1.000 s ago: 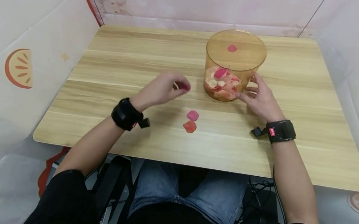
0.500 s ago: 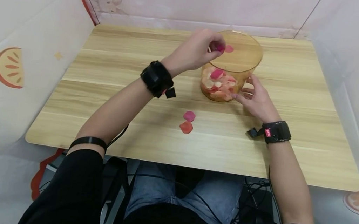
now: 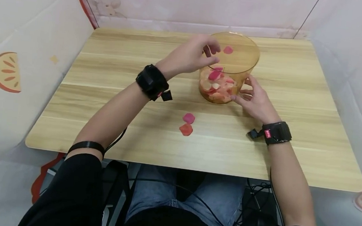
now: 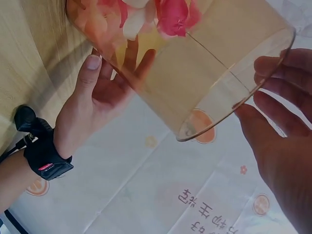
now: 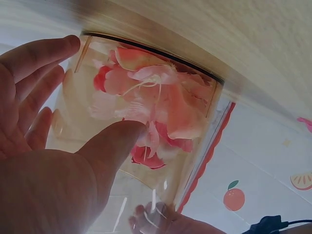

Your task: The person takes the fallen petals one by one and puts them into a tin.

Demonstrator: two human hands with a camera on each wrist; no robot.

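Hovering over the rim of the amber jar (image 3: 232, 65), the left hand (image 3: 193, 55) has its fingers loosely spread and holds nothing; half a second ago it pinched a dark pink petal at the same spot, and a second ago it was lower, near the middle of the table (image 3: 139, 70), with that petal between its fingertips. The petal is no longer in the fingers, and a dark pink petal (image 3: 214, 75) lies on top of the heap inside the jar, though I cannot tell whether it is the same one. The jar stands upright toward the far side of the table, where it stood before, its bottom part filled with pink, red and pale petals (image 5: 156, 97). A pink spot (image 3: 228, 50) shows at the jar's top, as in both earlier views. The right hand (image 3: 255, 99) rests against the jar's near right wall, fingers straight and spread on the plastic, thumb (image 5: 114, 141) pressing its side; its place has not changed. Two loose petals, one pink (image 3: 188, 118) and one red (image 3: 186, 129), lie touching on the table nearer the person, unmoved.
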